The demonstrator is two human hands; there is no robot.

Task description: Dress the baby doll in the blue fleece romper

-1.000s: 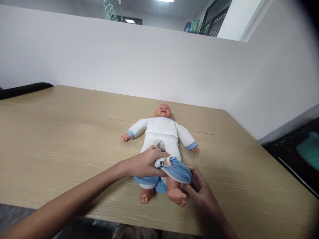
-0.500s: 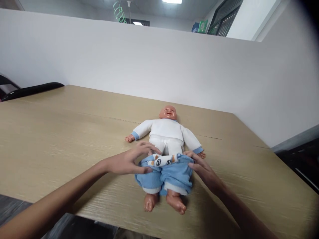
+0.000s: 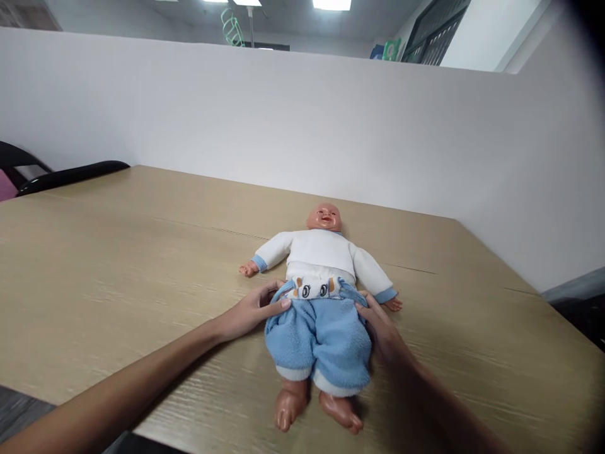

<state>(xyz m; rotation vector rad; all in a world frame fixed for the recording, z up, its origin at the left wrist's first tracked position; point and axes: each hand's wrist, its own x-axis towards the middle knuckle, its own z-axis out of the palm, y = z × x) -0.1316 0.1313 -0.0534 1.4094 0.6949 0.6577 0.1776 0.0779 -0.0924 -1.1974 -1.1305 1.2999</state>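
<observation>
A baby doll [image 3: 322, 250] in a white top lies on its back on the wooden table [image 3: 118, 265], head away from me. Fluffy blue trousers [image 3: 319, 337] with a white patterned waistband cover its legs up to the waist; bare feet stick out below. My left hand [image 3: 253, 307] pinches the waistband at the doll's left-side hip as I see it. My right hand [image 3: 380, 325] grips the trousers' other side at the hip, fingers closed on the cloth.
A white partition wall [image 3: 283, 120] runs along the table's far edge. A black chair back [image 3: 70, 173] shows at the far left. The table's right edge drops to a dark area [image 3: 581, 315].
Both hands have drawn the blue trousers up from the doll's shins to its waist. The legs now lie flat and covered, and the doll sits slightly farther right in view.
</observation>
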